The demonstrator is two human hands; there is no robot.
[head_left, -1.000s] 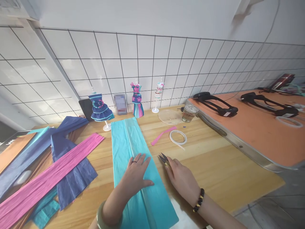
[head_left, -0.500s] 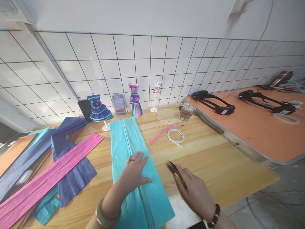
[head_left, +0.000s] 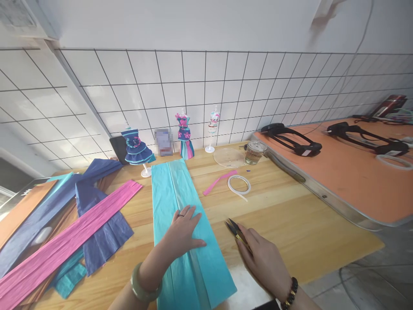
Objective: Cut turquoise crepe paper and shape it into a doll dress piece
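Left hand (head_left: 184,234) lies palm down and splayed, while the right hand (head_left: 266,258) curls in a grip

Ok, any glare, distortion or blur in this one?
Head view: a washed-out patch, likely glare, on the table beside the right hand; wall tiles stretched toward the sides; the upright rectangle in front of them pixelated; left hand and snips reasonably sharp.

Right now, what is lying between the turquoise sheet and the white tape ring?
In the head view, a narrow pink strip lies on the wooden table between the turquoise sheet and the white tape ring.
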